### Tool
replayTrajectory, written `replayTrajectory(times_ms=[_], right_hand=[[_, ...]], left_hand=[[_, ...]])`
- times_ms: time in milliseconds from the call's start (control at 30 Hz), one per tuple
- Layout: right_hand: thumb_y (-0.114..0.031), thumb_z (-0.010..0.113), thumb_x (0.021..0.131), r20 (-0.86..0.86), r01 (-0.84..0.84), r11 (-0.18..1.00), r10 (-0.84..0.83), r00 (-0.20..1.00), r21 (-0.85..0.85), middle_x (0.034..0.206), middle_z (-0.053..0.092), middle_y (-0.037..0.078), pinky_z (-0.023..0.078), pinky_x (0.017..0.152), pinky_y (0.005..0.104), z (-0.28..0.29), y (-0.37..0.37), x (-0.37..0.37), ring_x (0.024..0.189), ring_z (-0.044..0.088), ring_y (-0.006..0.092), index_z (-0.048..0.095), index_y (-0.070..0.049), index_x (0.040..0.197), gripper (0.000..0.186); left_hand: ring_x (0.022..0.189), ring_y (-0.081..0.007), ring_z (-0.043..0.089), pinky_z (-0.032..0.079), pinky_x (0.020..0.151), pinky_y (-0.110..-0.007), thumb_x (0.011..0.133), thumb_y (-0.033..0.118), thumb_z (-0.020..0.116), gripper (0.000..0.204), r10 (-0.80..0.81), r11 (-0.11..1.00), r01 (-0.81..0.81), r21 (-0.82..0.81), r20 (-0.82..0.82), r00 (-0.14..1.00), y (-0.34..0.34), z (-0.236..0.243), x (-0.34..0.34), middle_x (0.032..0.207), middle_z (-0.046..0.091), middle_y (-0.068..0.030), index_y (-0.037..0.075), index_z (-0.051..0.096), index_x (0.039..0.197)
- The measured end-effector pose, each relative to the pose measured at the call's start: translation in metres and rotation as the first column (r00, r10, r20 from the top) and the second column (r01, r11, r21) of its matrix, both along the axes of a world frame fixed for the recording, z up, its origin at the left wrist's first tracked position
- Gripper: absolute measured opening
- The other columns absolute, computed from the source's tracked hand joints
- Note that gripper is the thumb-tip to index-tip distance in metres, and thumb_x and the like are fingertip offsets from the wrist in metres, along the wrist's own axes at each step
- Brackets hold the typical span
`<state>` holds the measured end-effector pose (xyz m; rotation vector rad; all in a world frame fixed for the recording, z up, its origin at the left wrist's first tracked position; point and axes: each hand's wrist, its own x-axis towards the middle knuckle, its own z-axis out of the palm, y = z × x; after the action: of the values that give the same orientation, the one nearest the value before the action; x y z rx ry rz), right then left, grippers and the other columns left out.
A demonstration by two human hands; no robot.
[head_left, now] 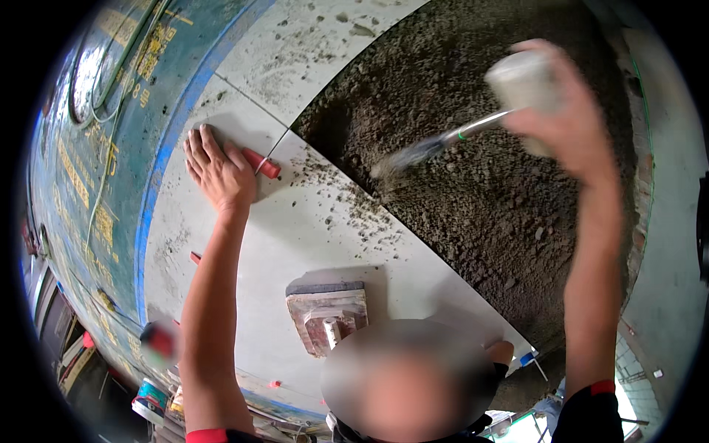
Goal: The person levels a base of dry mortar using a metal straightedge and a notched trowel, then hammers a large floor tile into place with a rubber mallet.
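Observation:
My left hand lies flat, palm down and fingers stretched, on a pale floor tile. Beside its thumb is a short red piece with a pale tie, over the tile joint. Smeared by motion, my right hand grips what looks like a mallet by its thick white head. The mallet's silver shaft, with a green ring, slants down-left; its blurred grip end is over the dark, crumbly mortar bed, near the tile's edge. Loose grains are scattered over the tile along that edge.
A worn block float rests on the tile between my arms. Blue tape borders the tiles, with green printed sheeting beyond. A cable lies on the sheeting. At lower left stands a teal tub.

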<state>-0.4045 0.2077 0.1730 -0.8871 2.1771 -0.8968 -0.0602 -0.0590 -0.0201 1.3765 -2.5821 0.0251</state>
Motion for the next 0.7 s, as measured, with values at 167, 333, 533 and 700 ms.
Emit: replayTrajectory(times_ms=[167, 333, 533, 700], right_hand=[[-0.022, 0.075, 0.065, -0.215, 0.122, 0.992, -0.112, 0.970, 0.035, 0.110, 0.064, 0.012, 0.054, 0.078, 0.0384, -0.013, 0.009, 0.016, 0.095, 0.064, 0.0270, 0.051, -0.015, 0.131, 0.070], [-0.021, 0.074, 0.066, -0.051, 0.076, 0.996, -0.074, 0.996, 0.037, 0.115, 0.063, 0.015, 0.053, 0.082, 0.0405, -0.045, 0.010, 0.025, 0.100, 0.063, 0.0308, 0.050, -0.013, 0.131, 0.070], [-0.019, 0.071, 0.067, -0.173, 0.171, 0.981, -0.152, 0.973, 0.097, 0.113, 0.061, 0.015, 0.053, 0.080, 0.0363, -0.008, -0.004, 0.027, 0.095, 0.063, 0.0248, 0.048, -0.009, 0.130, 0.068], [-0.020, 0.074, 0.067, 0.079, 0.192, 0.981, -0.194, 0.978, 0.041, 0.109, 0.060, 0.016, 0.052, 0.081, 0.0400, -0.062, 0.000, 0.032, 0.095, 0.063, 0.0290, 0.046, -0.008, 0.130, 0.070]], left_hand=[[0.145, -0.0360, 0.023, 0.014, 0.118, -0.047, 0.097, 0.030, 0.040, 0.056, -0.023, 0.999, 0.026, 0.038, -0.058, 0.998, 0.007, 0.006, -0.026, 0.154, 0.032, -0.0189, 0.005, 0.034, 0.147], [0.144, -0.0382, 0.023, 0.015, 0.118, -0.047, 0.097, 0.029, 0.041, 0.056, -0.023, 1.000, 0.023, 0.008, -0.022, 0.999, 0.003, 0.006, -0.008, 0.152, 0.033, -0.0208, 0.004, 0.035, 0.146], [0.145, -0.0364, 0.023, 0.014, 0.118, -0.048, 0.097, 0.030, 0.040, 0.056, -0.002, 0.999, 0.004, 0.040, -0.053, 0.999, 0.009, 0.013, -0.033, 0.153, 0.032, -0.0192, 0.004, 0.035, 0.146], [0.145, -0.0359, 0.022, 0.014, 0.118, -0.048, 0.097, 0.028, 0.041, 0.055, 0.011, 1.000, -0.010, 0.020, -0.016, 1.000, 0.003, 0.009, -0.011, 0.154, 0.032, -0.0178, 0.005, 0.035, 0.147]])
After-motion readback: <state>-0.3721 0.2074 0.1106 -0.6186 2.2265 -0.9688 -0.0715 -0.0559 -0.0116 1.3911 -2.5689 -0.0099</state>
